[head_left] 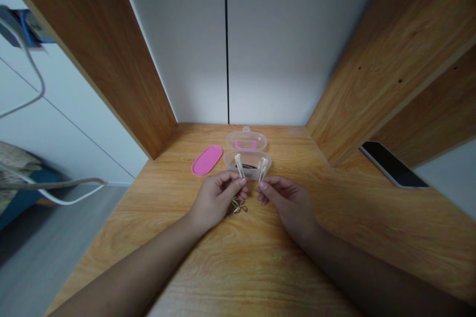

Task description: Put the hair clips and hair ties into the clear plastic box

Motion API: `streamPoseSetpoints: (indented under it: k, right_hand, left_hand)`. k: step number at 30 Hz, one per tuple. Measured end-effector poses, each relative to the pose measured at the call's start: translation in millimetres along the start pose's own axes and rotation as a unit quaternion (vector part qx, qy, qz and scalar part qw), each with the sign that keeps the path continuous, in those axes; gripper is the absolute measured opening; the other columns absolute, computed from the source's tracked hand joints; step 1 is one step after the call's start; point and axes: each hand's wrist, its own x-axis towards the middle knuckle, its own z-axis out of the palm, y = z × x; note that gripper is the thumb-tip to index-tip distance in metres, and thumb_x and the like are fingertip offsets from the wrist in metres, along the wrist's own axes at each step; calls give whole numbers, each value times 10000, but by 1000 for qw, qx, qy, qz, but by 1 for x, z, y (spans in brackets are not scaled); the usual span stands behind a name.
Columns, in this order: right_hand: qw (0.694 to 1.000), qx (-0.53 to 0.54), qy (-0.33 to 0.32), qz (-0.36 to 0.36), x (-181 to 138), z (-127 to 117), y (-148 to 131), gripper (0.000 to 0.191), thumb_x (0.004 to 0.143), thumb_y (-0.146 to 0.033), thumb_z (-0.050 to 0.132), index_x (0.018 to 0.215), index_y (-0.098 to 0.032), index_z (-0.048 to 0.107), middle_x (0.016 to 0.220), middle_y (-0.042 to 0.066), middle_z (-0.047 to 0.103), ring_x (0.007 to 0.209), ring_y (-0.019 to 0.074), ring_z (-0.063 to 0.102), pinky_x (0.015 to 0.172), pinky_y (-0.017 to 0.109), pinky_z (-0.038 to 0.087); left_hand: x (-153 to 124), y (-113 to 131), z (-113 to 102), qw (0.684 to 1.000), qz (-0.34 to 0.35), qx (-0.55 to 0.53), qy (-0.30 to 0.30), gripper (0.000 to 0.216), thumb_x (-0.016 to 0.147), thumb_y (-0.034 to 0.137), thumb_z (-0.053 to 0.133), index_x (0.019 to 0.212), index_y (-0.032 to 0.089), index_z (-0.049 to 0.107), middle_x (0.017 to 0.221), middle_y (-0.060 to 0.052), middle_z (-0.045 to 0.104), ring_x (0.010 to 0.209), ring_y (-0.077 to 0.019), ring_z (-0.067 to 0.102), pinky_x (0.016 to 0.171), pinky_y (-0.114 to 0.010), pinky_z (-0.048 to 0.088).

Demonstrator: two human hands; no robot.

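Between the thumb and fingers of my left hand [223, 193] is a pale, shiny hair clip [240, 166], held upright and slightly tilted. My right hand [288, 203] pinches a second similar hair clip [264, 168]. Both clips are apart, in front of a clear oval plastic box [227, 162] whose hinged lid [246, 136] stands open behind it, with a pink handle. Dark slender things, perhaps hairpins, lie inside the box. Beside and partly beneath my left hand rests a small pile of shiny metal pieces [238, 206], too small to make out exactly.
Left of the box, a pink oval tray or lid [207, 160] lies on the wooden table [230, 267]. A phone [393, 164] rests at the right by a wooden panel. Wooden uprights flank the table, with a pale wall behind. White cables [70, 202] hang at the left.
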Motion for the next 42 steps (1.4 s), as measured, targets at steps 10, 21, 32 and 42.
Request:
streamPoseSetpoints:
  k: [10,21,32,42]
  right_hand:
    - [999,-35,6,0,-2,3,-5,287,749,-467,801,750,-189,732,572,-8,653,518,100,563,540,224,470]
    - [999,-45,-14,-12,-2,2,-3,248,796,-436,763,781,-191,724,583,-13,646,532,106,565,542,228,472]
    - [997,-72,-30,-20,-4,4,-7,214,792,-417,748,806,-204,751,600,-6,660,550,127,588,560,258,499]
    - [992,-104,-47,-58,-4,3,-7,120,809,-331,729,785,-224,780,633,-3,666,580,129,588,572,253,498]
  left_hand:
    - [-5,0,-1,985,94,141,-39,336,1000,409,495,811,146,586,728,-7,589,656,-100,535,619,-214,455]
    - [-5,2,-1,978,110,174,-43,319,976,400,533,806,144,619,682,10,548,607,-89,497,569,-196,451]
    - [-5,4,-1,980,93,154,-84,290,963,397,566,870,148,681,783,-40,671,671,-123,611,645,-230,536]
    - [-5,2,-4,967,114,213,-75,300,966,407,568,863,152,687,773,-45,675,686,-132,616,658,-235,502]
